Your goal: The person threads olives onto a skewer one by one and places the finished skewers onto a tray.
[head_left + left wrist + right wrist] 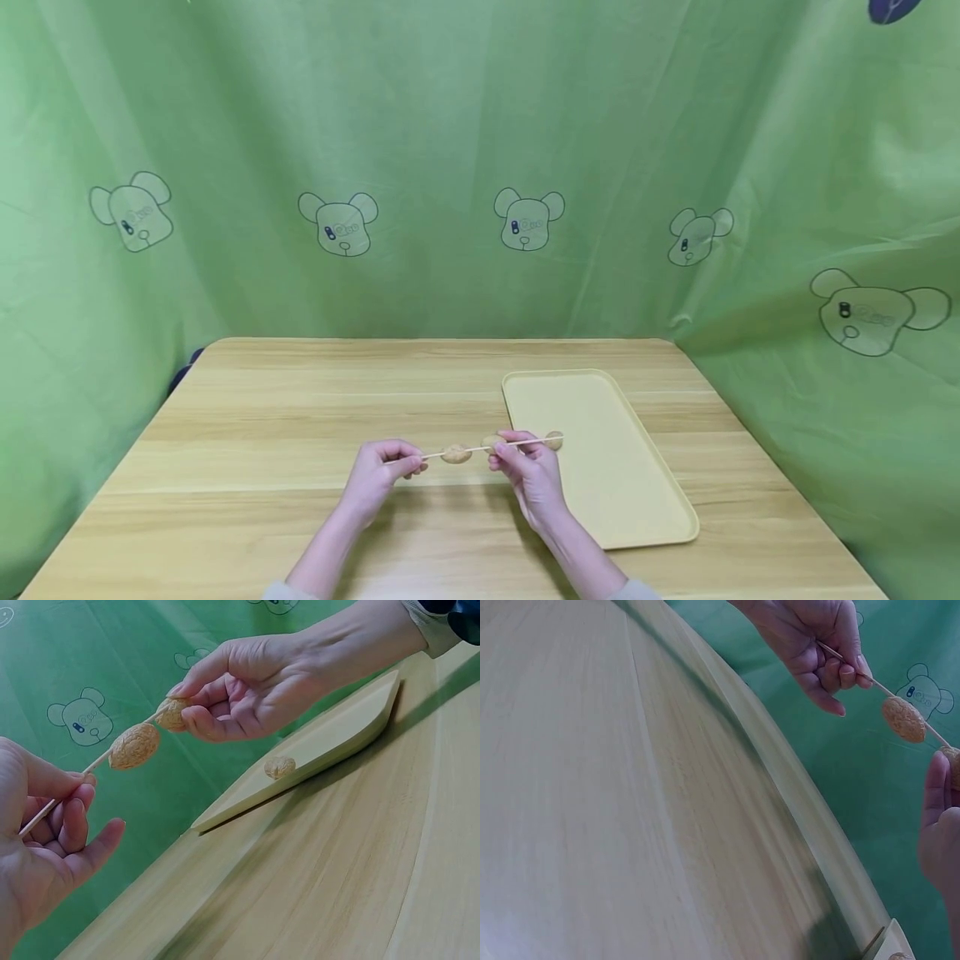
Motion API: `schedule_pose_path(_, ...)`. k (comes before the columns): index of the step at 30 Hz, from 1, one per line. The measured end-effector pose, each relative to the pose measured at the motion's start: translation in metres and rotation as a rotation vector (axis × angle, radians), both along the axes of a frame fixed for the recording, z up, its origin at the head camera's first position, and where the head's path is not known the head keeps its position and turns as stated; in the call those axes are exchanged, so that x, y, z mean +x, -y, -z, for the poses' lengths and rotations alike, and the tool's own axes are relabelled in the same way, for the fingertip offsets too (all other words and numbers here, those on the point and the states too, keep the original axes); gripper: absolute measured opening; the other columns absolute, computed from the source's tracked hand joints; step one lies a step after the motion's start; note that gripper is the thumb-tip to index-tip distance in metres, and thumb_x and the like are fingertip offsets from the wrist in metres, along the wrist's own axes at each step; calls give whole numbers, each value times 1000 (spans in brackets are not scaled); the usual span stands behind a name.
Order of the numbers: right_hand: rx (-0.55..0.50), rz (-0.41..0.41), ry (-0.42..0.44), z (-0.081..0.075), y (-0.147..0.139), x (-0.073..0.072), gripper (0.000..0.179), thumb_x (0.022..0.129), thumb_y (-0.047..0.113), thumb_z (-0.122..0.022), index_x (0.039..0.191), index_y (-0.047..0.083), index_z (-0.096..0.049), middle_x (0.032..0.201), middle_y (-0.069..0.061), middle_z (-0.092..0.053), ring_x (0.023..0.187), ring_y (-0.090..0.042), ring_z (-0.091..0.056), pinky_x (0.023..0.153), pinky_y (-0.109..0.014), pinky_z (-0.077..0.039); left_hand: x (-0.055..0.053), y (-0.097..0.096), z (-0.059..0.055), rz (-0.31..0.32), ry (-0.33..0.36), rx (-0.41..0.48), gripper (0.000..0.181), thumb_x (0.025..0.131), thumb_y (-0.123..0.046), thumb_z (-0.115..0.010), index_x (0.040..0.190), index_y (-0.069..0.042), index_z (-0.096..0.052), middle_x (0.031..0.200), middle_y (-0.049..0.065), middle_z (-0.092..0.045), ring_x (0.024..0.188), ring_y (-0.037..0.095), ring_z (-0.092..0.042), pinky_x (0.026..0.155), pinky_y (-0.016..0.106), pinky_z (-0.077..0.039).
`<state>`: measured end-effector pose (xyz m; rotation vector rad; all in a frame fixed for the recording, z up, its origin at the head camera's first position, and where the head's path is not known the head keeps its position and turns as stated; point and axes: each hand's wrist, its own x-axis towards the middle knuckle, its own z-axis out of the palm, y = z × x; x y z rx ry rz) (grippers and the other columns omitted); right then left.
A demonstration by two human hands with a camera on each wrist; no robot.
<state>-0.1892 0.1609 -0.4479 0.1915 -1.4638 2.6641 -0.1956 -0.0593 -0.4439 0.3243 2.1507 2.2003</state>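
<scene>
My left hand pinches the rear part of a thin wooden skewer between thumb and fingers. The skewer runs through a wrinkled, light-brown oval ball. To the right of it, my right hand pinches a second brown ball, which sits on the skewer and is partly covered by the fingers. Both hands are raised above the table, and the skewer lies nearly level. A third brown ball rests on the pale yellow tray; in the head view the skewer's far end overlaps it.
The tray lies on the right side of the wood-grain table, under and beyond my right hand. A green curtain with bear-head prints surrounds the table at the back and sides.
</scene>
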Motion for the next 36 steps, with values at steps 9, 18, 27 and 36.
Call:
schedule_pose_path(9, 37, -11, -4, -2, 0, 0, 16, 81, -10, -59, 89, 3, -63, 81, -7, -65, 66, -14, -63, 65, -23, -54, -1, 1, -2, 16, -6, -13, 13, 79, 4, -62, 86, 15, -63, 74, 12, -65, 67, 14, -59, 65, 25, -50)
schedule_pose_path(18, 58, -104, -114, 0, -7, -1, 15, 90, -3, -52, 99, 2, -63, 88, -8, -66, 74, -15, -64, 71, -25, -54, 0, 6, -10, 71, -7, -46, 17, 81, 2, -61, 93, 15, -62, 82, 19, -66, 72, 18, -61, 69, 25, -50)
schedule_pose_path(27, -11, -180, -158, 2, -10, -1, 22, 90, -6, -50, 99, 5, -66, 90, -8, -68, 77, -15, -66, 72, -25, -54, 0, 8, -13, 92, -11, -36, 19, 82, 2, -60, 94, 17, -61, 83, 22, -65, 71, 13, -60, 71, 26, -51)
schedule_pose_path(36, -34, -162, -131, 2, -7, 0, 25, 88, -9, -50, 96, 6, -67, 90, -8, -68, 77, -15, -66, 73, -25, -53, -2, 7, -10, 86, 3, -17, 19, 82, 1, -60, 94, 16, -62, 81, 14, -66, 71, 13, -61, 72, 26, -51)
